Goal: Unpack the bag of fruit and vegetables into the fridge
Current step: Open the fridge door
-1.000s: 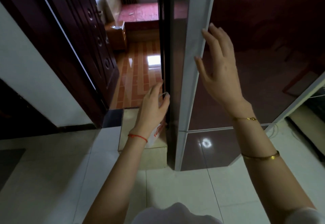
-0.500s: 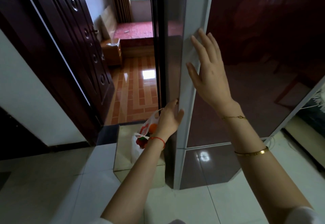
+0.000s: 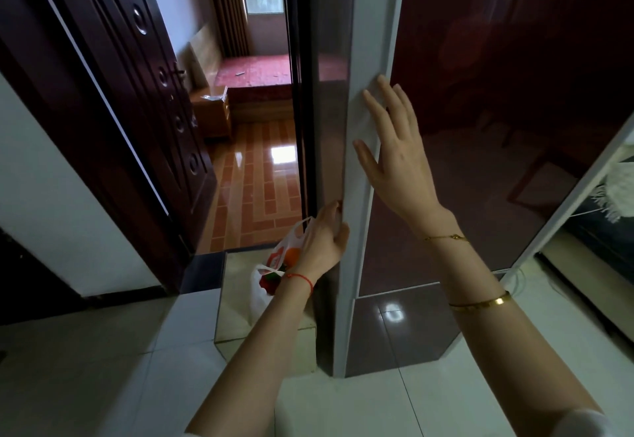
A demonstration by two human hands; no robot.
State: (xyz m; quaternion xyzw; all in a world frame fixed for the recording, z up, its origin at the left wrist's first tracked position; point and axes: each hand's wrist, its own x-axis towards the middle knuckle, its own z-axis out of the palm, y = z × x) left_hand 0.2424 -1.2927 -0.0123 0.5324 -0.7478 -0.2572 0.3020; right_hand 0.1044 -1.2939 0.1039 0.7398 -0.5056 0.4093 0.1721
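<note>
A tall dark-red fridge with a pale grey door edge fills the right half of the view, its doors closed. My left hand curls around the fridge door's left edge at mid height. My right hand lies flat with fingers spread on the same edge higher up, holding nothing. A white plastic bag with an orange and red and green produce inside stands on a low tiled step just left of the fridge, partly hidden behind my left wrist.
The tiled step sits at the doorway to a bedroom with an orange tiled floor. A dark wooden door stands open on the left. A mop head shows at the right edge.
My left hand has slid down and closed around the fridge door's edge. My right hand has lowered along that edge. The view has tilted, showing the bag on the step.
</note>
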